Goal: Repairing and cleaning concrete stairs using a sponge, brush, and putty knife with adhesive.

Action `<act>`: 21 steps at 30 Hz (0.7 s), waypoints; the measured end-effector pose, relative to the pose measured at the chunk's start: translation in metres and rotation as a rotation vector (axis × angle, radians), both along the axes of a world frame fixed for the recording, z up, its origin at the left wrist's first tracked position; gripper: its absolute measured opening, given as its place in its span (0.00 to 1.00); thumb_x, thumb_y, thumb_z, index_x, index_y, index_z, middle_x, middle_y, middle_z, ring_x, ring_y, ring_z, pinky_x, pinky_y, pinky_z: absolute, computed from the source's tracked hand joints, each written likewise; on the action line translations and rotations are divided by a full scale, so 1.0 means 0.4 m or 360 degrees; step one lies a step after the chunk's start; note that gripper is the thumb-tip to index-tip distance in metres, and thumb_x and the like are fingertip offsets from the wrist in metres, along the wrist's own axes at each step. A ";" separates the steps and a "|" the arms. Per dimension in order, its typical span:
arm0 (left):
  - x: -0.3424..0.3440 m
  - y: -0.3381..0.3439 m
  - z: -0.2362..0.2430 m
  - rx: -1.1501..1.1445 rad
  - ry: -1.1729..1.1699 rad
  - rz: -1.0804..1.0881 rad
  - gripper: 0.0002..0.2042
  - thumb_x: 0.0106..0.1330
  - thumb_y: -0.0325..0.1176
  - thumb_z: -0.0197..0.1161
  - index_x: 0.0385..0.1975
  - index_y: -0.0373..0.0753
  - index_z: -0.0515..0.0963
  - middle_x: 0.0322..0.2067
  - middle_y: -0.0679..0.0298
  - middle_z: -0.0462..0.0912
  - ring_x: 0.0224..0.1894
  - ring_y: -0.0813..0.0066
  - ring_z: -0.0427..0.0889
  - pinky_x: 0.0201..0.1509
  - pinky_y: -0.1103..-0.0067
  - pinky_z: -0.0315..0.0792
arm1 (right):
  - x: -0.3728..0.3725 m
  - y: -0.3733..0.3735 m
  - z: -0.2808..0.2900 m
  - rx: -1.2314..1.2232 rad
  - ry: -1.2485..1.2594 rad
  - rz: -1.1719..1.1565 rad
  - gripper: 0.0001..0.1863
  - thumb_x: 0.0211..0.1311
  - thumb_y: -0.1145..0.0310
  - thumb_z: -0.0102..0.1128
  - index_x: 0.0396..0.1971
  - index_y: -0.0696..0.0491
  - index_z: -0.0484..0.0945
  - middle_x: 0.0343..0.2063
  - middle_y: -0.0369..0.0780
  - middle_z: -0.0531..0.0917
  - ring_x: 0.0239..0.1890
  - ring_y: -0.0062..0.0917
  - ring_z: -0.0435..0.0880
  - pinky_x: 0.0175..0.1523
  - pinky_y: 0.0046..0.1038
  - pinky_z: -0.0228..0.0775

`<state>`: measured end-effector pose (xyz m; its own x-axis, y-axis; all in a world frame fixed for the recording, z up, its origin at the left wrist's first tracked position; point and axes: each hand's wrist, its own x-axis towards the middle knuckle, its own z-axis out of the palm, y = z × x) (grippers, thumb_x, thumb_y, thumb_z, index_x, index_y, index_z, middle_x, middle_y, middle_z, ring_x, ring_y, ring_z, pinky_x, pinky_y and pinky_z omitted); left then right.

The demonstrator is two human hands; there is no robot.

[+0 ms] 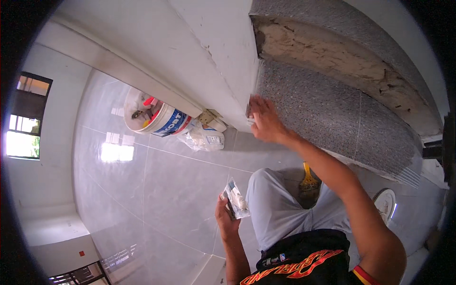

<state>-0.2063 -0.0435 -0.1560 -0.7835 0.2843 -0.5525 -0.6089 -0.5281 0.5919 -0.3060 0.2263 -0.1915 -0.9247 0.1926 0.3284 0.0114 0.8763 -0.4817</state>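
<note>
My right hand reaches up to the corner where the white wall meets a grey speckled stair tread. Its fingers close round a small flat scraper, whose dark blade lies against the wall's edge; the rest of the tool is mostly covered by the hand. Low beside my knee, my left hand grips a small clear plastic packet with whitish paste on or in it. Whether something stiff lies under the packet, I cannot tell.
A white bucket with tools in it stands on the grey tiled floor, beside a clear plastic bag. Between my legs is a yellow-handled brush. A round white lid or tub sits at the right. The stair riser is rough and bare.
</note>
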 end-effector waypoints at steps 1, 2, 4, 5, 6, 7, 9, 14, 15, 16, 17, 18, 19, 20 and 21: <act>0.000 -0.003 0.000 -0.0001 0.0004 0.0001 0.15 0.56 0.33 0.48 0.44 0.37 0.67 0.30 0.65 0.74 0.28 0.76 0.76 0.29 0.80 0.74 | 0.021 -0.014 -0.001 -0.0001 0.0004 0.0001 0.28 0.40 0.72 0.53 0.47 0.61 0.62 0.54 0.55 0.62 0.61 0.47 0.52 0.64 0.46 0.39; 0.000 -0.009 -0.002 0.0024 0.0006 -0.0006 0.15 0.56 0.33 0.48 0.44 0.37 0.67 0.30 0.65 0.74 0.28 0.76 0.76 0.29 0.80 0.73 | 0.043 -0.026 0.008 -0.0070 -0.0087 0.0123 0.25 0.40 0.74 0.52 0.44 0.60 0.63 0.54 0.56 0.62 0.61 0.48 0.52 0.64 0.46 0.38; 0.001 -0.019 -0.001 0.0045 0.0008 -0.0005 0.15 0.57 0.33 0.48 0.44 0.37 0.67 0.30 0.65 0.74 0.28 0.76 0.76 0.29 0.80 0.73 | 0.061 -0.028 0.026 -0.0141 -0.0178 0.0253 0.23 0.40 0.75 0.52 0.42 0.60 0.63 0.53 0.57 0.62 0.61 0.49 0.52 0.64 0.46 0.38; 0.005 -0.020 0.003 0.0046 0.0028 -0.0016 0.16 0.57 0.32 0.48 0.45 0.37 0.67 0.30 0.65 0.74 0.29 0.76 0.76 0.29 0.80 0.73 | 0.068 -0.019 0.034 -0.0269 -0.0104 0.0216 0.21 0.40 0.76 0.51 0.39 0.58 0.63 0.53 0.56 0.62 0.61 0.49 0.52 0.64 0.46 0.38; 0.008 -0.021 0.005 0.0046 0.0047 -0.0026 0.16 0.57 0.32 0.48 0.45 0.37 0.67 0.31 0.65 0.74 0.29 0.76 0.76 0.30 0.80 0.73 | 0.071 -0.012 0.041 -0.0397 -0.0032 0.0179 0.18 0.40 0.76 0.51 0.37 0.57 0.63 0.54 0.55 0.62 0.61 0.49 0.52 0.64 0.46 0.38; 0.008 -0.021 0.005 0.0045 0.0044 -0.0019 0.16 0.57 0.32 0.48 0.45 0.37 0.67 0.31 0.65 0.74 0.29 0.76 0.76 0.30 0.80 0.73 | 0.059 0.002 0.048 -0.0398 -0.0036 0.0186 0.18 0.40 0.76 0.51 0.37 0.57 0.63 0.54 0.55 0.62 0.61 0.49 0.52 0.64 0.46 0.38; 0.004 -0.015 0.010 0.0002 -0.0001 -0.0004 0.16 0.57 0.32 0.47 0.45 0.37 0.66 0.32 0.65 0.74 0.30 0.76 0.76 0.30 0.80 0.73 | 0.022 0.049 0.063 -0.0682 -0.0065 0.0084 0.16 0.39 0.76 0.52 0.33 0.55 0.63 0.52 0.52 0.65 0.60 0.49 0.53 0.64 0.45 0.39; 0.004 -0.005 0.018 0.0037 0.0016 -0.0043 0.16 0.57 0.33 0.47 0.45 0.37 0.66 0.32 0.64 0.74 0.31 0.75 0.76 0.31 0.79 0.73 | -0.006 0.062 0.024 -0.0266 0.0073 0.0074 0.18 0.38 0.75 0.52 0.36 0.57 0.64 0.48 0.48 0.68 0.61 0.47 0.54 0.63 0.46 0.41; 0.004 -0.006 0.017 0.0048 0.0003 -0.0036 0.16 0.57 0.33 0.46 0.45 0.37 0.66 0.32 0.64 0.74 0.31 0.75 0.76 0.32 0.79 0.73 | 0.000 0.046 0.028 -0.0255 0.0040 0.0122 0.19 0.38 0.75 0.52 0.36 0.58 0.64 0.46 0.48 0.69 0.61 0.45 0.54 0.63 0.46 0.40; 0.002 -0.006 0.014 0.0046 0.0002 -0.0028 0.16 0.57 0.33 0.46 0.45 0.37 0.66 0.32 0.64 0.74 0.31 0.75 0.76 0.32 0.79 0.73 | 0.015 0.023 0.029 -0.0257 0.0038 0.0130 0.19 0.38 0.75 0.52 0.36 0.58 0.64 0.46 0.48 0.69 0.61 0.45 0.54 0.63 0.46 0.40; -0.001 -0.006 0.010 0.0040 -0.0003 -0.0041 0.16 0.57 0.33 0.46 0.46 0.38 0.66 0.32 0.64 0.74 0.31 0.74 0.76 0.32 0.78 0.73 | 0.039 -0.010 0.036 -0.0172 -0.0102 0.0165 0.19 0.39 0.76 0.51 0.37 0.58 0.64 0.45 0.48 0.70 0.61 0.44 0.54 0.64 0.46 0.38; -0.005 -0.002 0.009 0.0034 -0.0009 -0.0061 0.16 0.57 0.33 0.46 0.46 0.38 0.66 0.33 0.64 0.74 0.31 0.73 0.76 0.32 0.78 0.73 | 0.068 -0.037 0.045 -0.0086 -0.0242 0.0192 0.20 0.39 0.76 0.51 0.38 0.59 0.63 0.45 0.47 0.70 0.62 0.42 0.55 0.65 0.45 0.36; -0.008 0.003 0.012 0.0035 -0.0012 -0.0054 0.16 0.57 0.33 0.46 0.46 0.38 0.66 0.33 0.64 0.74 0.31 0.73 0.76 0.32 0.78 0.73 | 0.099 -0.057 0.055 -0.0085 -0.0245 0.0199 0.20 0.39 0.76 0.51 0.38 0.59 0.63 0.45 0.47 0.70 0.62 0.42 0.55 0.65 0.45 0.36; -0.013 0.011 0.016 0.0021 -0.0023 -0.0070 0.16 0.57 0.33 0.46 0.45 0.38 0.67 0.33 0.63 0.75 0.31 0.72 0.77 0.33 0.77 0.74 | 0.132 -0.076 0.070 -0.0169 -0.0309 0.0348 0.23 0.40 0.77 0.50 0.42 0.59 0.61 0.46 0.47 0.70 0.62 0.41 0.55 0.65 0.46 0.34; -0.019 0.019 0.018 0.0006 -0.0036 -0.0085 0.15 0.57 0.32 0.46 0.45 0.37 0.67 0.33 0.63 0.75 0.32 0.72 0.77 0.33 0.76 0.74 | 0.162 -0.093 0.085 -0.0255 -0.0374 0.0498 0.26 0.41 0.78 0.49 0.46 0.59 0.60 0.48 0.46 0.70 0.62 0.40 0.55 0.66 0.46 0.33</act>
<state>-0.2138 -0.0361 -0.1490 -0.7545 0.3272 -0.5688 -0.6495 -0.4966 0.5759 -0.2412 0.1892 -0.1575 -0.9928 -0.0782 0.0906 -0.1179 0.7691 -0.6282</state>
